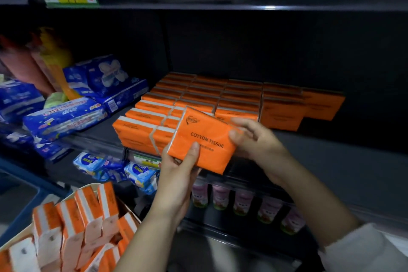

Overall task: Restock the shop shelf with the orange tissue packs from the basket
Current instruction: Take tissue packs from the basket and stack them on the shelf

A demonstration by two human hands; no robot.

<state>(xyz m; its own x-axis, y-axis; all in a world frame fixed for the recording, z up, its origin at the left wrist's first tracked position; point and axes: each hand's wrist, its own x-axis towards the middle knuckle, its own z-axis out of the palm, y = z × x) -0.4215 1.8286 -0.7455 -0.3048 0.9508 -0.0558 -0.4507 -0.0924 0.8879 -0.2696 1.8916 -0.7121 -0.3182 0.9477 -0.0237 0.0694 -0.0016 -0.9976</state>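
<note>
Both hands hold one orange tissue pack [204, 141] in front of the dark shop shelf [344, 157], just ahead of the rows already stocked there. The pack is a flat, soft-sided rectangle in glossy plastic film, tilted so its broad face looks up at the camera; black letters on it read "COTTON TISSUE", with a small heart-shaped mark near its upper left corner. The left hand [176, 174] grips the pack's lower left end, thumb pressed on the printed face and the fingers curled under it. The right hand [258, 139] clamps the right end, thumb on the face and fingers wrapped over the far edge.

Behind the held pack, the shelved orange packs [198, 97] stand on edge in tidy rows, each showing an orange top with a pale band along one side. The rows touch one another and run back into shadow.

At lower left, a pale basket [132, 210] holds more orange-and-white packs [75, 227], standing loosely and leaning at mixed angles. To the left of the orange rows lie crinkly blue plastic packets [66, 117]. On the shelf below stand small pink-labelled bottles [220, 196] in a row.
</note>
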